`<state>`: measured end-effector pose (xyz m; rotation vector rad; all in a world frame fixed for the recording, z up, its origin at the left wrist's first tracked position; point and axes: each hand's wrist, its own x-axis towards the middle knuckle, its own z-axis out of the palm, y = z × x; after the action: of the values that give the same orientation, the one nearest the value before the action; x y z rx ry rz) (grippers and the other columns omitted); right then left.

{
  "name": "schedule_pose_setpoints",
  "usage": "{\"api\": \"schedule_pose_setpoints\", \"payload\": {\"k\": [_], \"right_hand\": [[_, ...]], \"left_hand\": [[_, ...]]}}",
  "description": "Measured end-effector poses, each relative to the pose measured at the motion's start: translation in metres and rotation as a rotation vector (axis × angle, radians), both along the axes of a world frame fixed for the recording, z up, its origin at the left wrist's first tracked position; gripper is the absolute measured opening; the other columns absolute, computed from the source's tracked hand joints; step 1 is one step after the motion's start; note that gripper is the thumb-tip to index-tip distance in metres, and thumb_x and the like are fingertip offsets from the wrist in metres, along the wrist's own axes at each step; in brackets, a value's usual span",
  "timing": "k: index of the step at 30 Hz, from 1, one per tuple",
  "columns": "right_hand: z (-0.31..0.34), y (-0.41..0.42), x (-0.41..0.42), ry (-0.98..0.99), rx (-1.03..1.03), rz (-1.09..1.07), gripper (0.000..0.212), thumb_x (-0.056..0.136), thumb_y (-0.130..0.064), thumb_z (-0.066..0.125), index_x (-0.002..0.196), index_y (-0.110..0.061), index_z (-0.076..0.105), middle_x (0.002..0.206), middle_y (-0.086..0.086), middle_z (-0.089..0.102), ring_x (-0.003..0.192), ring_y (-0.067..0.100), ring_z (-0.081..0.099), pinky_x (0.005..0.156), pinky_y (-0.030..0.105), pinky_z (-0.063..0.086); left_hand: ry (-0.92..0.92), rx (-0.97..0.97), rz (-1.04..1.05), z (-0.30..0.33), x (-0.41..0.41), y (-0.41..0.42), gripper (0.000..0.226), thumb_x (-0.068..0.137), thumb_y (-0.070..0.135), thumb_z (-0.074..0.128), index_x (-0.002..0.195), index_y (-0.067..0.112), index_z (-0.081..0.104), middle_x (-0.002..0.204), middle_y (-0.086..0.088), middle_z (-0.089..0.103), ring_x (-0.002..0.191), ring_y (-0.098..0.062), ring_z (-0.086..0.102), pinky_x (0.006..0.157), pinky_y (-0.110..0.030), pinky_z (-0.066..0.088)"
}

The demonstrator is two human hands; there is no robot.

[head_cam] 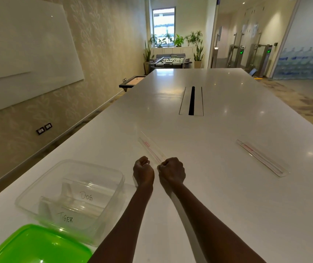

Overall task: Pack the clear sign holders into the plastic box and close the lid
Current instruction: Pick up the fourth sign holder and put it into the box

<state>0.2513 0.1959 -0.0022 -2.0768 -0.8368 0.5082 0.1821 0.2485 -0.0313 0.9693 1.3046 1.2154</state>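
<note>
Both hands, left [143,170] and right [171,170], curled side by side, pinching near end of clear sign holder [151,151] on bench [218,186]; plastic box [113,204] at left.

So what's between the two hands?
The near end of a clear sign holder lies between the left hand and right hand, per the head view.

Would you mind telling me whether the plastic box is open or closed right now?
Open. The plastic box has no lid on it; its green lid lies on the table beside it, nearer the camera.
</note>
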Motion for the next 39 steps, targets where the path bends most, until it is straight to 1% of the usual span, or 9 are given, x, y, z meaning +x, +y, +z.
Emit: {"api": "schedule_pose_setpoints", "payload": {"k": [5, 12, 16, 19, 26, 30, 32, 35, 39], "right_hand": [[0.0, -0.009, 0.01, 0.063, 0.087, -0.003, 0.01, 0.075, -0.016, 0.067, 0.072, -0.01, 0.073, 0.079, 0.006, 0.073, 0.071, 0.021, 0.065, 0.06, 0.027, 0.046], [0.002, -0.031, 0.037, 0.234, 0.185, -0.004, 0.012, 0.067, -0.013, 0.073, 0.061, -0.003, 0.071, 0.072, 0.012, 0.073, 0.07, 0.027, 0.07, 0.068, 0.036, 0.056], [0.014, -0.053, 0.061, 0.378, 0.235, 0.031, 0.013, 0.073, -0.008, 0.077, 0.07, 0.003, 0.072, 0.08, 0.018, 0.071, 0.052, 0.016, 0.052, 0.047, 0.023, 0.037], [0.025, -0.07, 0.08, 0.462, 0.2, 0.073, 0.021, 0.074, -0.005, 0.076, 0.085, 0.012, 0.07, 0.062, 0.013, 0.053, 0.048, 0.014, 0.036, 0.041, 0.02, 0.023], [0.042, -0.095, 0.114, 0.584, 0.097, 0.187, 0.019, 0.078, -0.005, 0.075, 0.088, 0.01, 0.069, 0.057, 0.002, 0.042, 0.043, 0.01, 0.03, 0.045, 0.024, 0.02], [0.044, -0.096, 0.122, 0.736, 0.13, 0.073, 0.018, 0.077, -0.009, 0.078, 0.085, 0.001, 0.066, 0.066, 0.004, 0.049, 0.049, 0.01, 0.031, 0.046, 0.024, 0.022], [0.044, -0.095, 0.126, 0.809, 0.148, -0.007, 0.017, 0.078, -0.009, 0.078, 0.076, -0.005, 0.061, 0.065, 0.004, 0.047, 0.048, 0.01, 0.029, 0.041, 0.021, 0.022], [0.043, -0.094, 0.13, 0.832, 0.162, -0.106, 0.024, 0.078, -0.011, 0.078, 0.07, -0.008, 0.055, 0.061, 0.004, 0.044, 0.047, 0.011, 0.029, 0.038, 0.02, 0.023], [0.041, -0.092, 0.131, 0.749, 0.181, -0.15, 0.03, 0.078, -0.008, 0.077, 0.064, -0.007, 0.051, 0.059, 0.005, 0.04, 0.047, 0.013, 0.029, 0.037, 0.021, 0.023]], "left_hand": [[-0.031, -0.016, -0.003, 0.004, 0.003, 0.002, 0.044, 0.088, -0.005, 0.036, 0.125, 0.009, 0.055, 0.123, -0.006, 0.063, 0.113, -0.021, 0.061, 0.102, -0.037, 0.048], [0.101, -0.006, 0.031, 0.019, 0.004, 0.012, 0.043, 0.091, 0.005, 0.04, 0.133, 0.006, 0.048, 0.137, -0.01, 0.055, 0.126, -0.026, 0.052, 0.11, -0.038, 0.038], [0.175, 0.058, 0.011, 0.027, 0.001, 0.016, 0.048, 0.095, 0.009, 0.036, 0.142, 0.006, 0.037, 0.149, -0.012, 0.041, 0.137, -0.027, 0.04, 0.116, -0.038, 0.03], [0.201, 0.092, -0.013, 0.03, 0.003, 0.017, 0.046, 0.098, 0.015, 0.034, 0.143, 0.007, 0.038, 0.149, -0.01, 0.041, 0.138, -0.026, 0.038, 0.116, -0.035, 0.027], [0.218, 0.195, 0.005, 0.03, 0.007, 0.0, 0.036, 0.095, 0.01, 0.035, 0.117, 0.009, 0.064, 0.12, -0.007, 0.066, 0.118, -0.026, 0.056, 0.102, -0.033, 0.04], [0.303, 0.241, 0.072, 0.045, 0.007, -0.018, 0.035, 0.093, 0.007, 0.039, 0.117, 0.005, 0.064, 0.121, -0.015, 0.065, 0.117, -0.03, 0.056, 0.099, -0.03, 0.038], [0.355, 0.279, 0.075, 0.057, 0.007, -0.031, 0.031, 0.087, 0.012, 0.038, 0.098, 0.009, 0.066, 0.116, -0.021, 0.066, 0.108, -0.033, 0.059, 0.096, -0.034, 0.042], [0.455, 0.31, 0.039, 0.068, 0.006, -0.043, 0.023, 0.084, 0.01, 0.04, 0.067, 0.02, 0.052, 0.106, -0.028, 0.066, 0.095, -0.035, 0.059, 0.089, -0.04, 0.046], [0.542, 0.277, -0.013, 0.063, 0.001, -0.041, 0.02, 0.076, 0.011, 0.04, 0.055, 0.011, 0.038, 0.072, -0.028, 0.06, 0.078, -0.043, 0.059, 0.068, -0.041, 0.046]]}}
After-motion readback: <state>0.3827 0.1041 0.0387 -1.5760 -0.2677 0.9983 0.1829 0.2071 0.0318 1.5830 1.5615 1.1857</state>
